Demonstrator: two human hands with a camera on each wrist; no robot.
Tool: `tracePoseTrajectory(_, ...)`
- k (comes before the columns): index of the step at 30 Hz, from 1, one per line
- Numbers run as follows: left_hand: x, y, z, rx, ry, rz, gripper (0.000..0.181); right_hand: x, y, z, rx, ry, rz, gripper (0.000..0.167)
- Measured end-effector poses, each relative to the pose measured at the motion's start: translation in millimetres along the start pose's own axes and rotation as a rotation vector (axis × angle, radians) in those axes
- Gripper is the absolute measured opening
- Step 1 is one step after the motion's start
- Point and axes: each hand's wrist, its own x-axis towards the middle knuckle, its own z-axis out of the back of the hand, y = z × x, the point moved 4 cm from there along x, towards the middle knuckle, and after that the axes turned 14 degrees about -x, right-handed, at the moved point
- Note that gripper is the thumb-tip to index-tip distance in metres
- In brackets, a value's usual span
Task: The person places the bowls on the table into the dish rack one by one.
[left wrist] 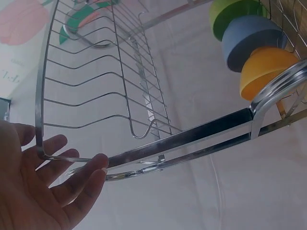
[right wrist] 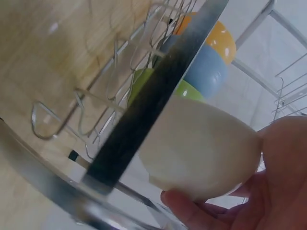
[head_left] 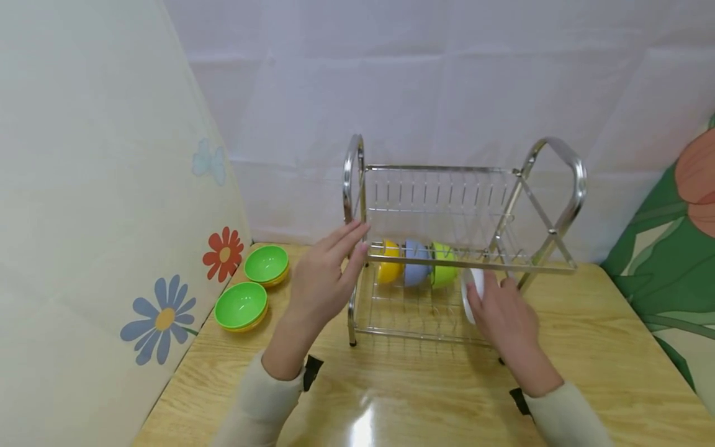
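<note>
White bowl (right wrist: 201, 146) partly behind right grip (head_left: 508, 315)

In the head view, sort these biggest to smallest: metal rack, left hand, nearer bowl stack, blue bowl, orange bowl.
1. Metal rack
2. Left hand
3. Nearer bowl stack
4. Blue bowl and orange bowl: too alike to rank, partly hidden

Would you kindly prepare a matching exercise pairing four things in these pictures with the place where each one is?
1. White bowl
2. Blue bowl
3. Yellow bowl
4. Nearer green-topped stack

A. On the table, beside the rack
B. Leftmost of the rack's bowls, head view
C. Held in the right hand
D. Between the yellow and lime bowl

Pairs: 1-C, 2-D, 3-B, 4-A
</note>
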Motion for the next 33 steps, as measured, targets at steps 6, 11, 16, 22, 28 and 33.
tracePoseTrajectory(6, 5.9, 6.9, -9.4, -0.004, 0.037, 0.109, 0.044, 13.2, 2, -3, -0.037, 0.03, 0.004, 0.059)
tracePoseTrajectory(11, 6.8, 7.0, -12.5, 0.014, 0.063, 0.166, 0.047, 23.7, 1, -6, -0.053, 0.01, 0.024, 0.059)
tracePoseTrajectory(16, 7.0, 5.2, -12.5, 0.014, 0.065, 0.18, 0.048, 30.2, 4, -5, -0.159, -0.111, 0.166, 0.031)
tracePoseTrajectory(22, 6.2, 5.4, -12.8, -0.006, 0.051, 0.182, 0.048, 37.5, 8, -8, -0.248, -0.043, 0.232, 0.009)
tracePoseTrajectory(28, 5.4, 6.0, -13.1, -0.022, 0.052, 0.188, 0.047, 48.4, 7, -16, -0.188, 0.148, 0.118, 0.015)
tracePoseTrajectory(33, 6.0, 7.2, -12.5, -0.02, 0.049, 0.186, 0.048, 59.7, 10, -18, -0.196, 0.157, 0.122, 0.016)
